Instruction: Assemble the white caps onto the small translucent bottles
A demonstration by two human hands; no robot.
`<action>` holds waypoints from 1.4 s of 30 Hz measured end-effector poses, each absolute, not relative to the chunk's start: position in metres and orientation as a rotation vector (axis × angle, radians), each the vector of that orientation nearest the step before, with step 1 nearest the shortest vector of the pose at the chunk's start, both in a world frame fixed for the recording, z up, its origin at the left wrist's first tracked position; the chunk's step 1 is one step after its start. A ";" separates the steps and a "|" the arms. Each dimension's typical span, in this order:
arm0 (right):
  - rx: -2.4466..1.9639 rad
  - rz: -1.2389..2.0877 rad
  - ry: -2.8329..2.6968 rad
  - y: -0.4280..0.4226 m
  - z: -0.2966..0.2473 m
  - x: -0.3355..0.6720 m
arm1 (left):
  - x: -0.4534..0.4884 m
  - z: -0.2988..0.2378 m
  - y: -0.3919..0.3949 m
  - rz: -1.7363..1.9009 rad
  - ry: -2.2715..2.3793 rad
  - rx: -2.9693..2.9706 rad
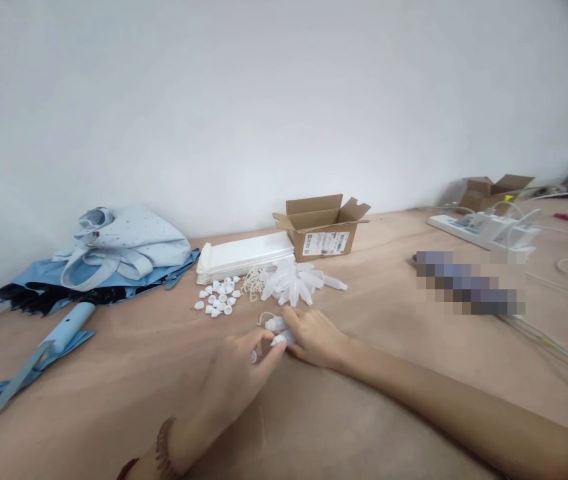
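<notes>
My right hand (pixel 317 338) lies on the brown table (pixel 394 347), fingers closed round a small translucent white vial (pixel 277 324) with a thin string at its end. My left hand (pixel 244 373) meets it from the left, its fingertips pinched on a small white cap (pixel 279 340) at the vial. Just beyond the hands are a heap of the same vials (pixel 297 281), a scatter of white caps (pixel 218 299) and a tangle of beige strings (pixel 254 280).
A stack of white flat bags (pixel 244 257) and an open cardboard box (pixel 321 230) stand behind the heap. A blue folded umbrella (pixel 59 333) and light blue bag (pixel 124 243) lie left. A power strip (pixel 484 230), cables and another box (pixel 494 190) sit at the right.
</notes>
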State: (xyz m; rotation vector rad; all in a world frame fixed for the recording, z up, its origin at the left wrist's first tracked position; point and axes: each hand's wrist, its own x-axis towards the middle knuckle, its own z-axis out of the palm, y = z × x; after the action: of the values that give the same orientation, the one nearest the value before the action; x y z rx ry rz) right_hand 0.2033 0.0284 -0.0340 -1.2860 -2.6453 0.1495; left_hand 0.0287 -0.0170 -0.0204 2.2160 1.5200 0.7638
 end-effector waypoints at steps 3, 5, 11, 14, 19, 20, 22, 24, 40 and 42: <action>-1.284 0.128 -2.644 0.029 -0.036 0.204 | 0.028 -0.026 -0.020 0.844 1.527 2.383; -1.281 0.124 -2.646 0.029 -0.036 0.204 | 0.030 -0.028 -0.020 0.829 1.508 2.402; -1.252 0.102 -2.650 0.027 -0.035 0.203 | 0.034 -0.017 -0.016 0.697 1.432 2.002; -1.271 0.100 -2.647 0.026 -0.034 0.203 | 0.032 -0.012 -0.015 0.696 1.466 1.904; -1.261 0.089 -2.664 0.026 -0.034 0.203 | 0.030 -0.015 -0.015 0.690 1.431 1.950; -1.256 0.087 -2.667 0.026 -0.034 0.203 | 0.030 -0.016 -0.015 0.663 1.411 1.888; -1.256 0.084 -2.668 0.025 -0.034 0.203 | 0.029 -0.016 -0.013 0.620 1.398 1.766; -1.263 0.079 -2.665 0.025 -0.035 0.203 | 0.027 -0.013 -0.012 0.625 1.412 1.759; -1.267 0.101 -2.657 0.024 -0.033 0.202 | 0.032 -0.013 -0.012 0.622 1.320 1.618; -1.265 0.095 -2.657 0.024 -0.033 0.203 | 0.031 -0.013 -0.012 0.635 1.333 1.629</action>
State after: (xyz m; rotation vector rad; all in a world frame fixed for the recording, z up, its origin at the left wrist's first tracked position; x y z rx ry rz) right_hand 0.2025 0.0235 -0.0328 -1.2647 -2.6573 0.0951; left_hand 0.0311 -0.0122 -0.0131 1.6290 1.3335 0.6347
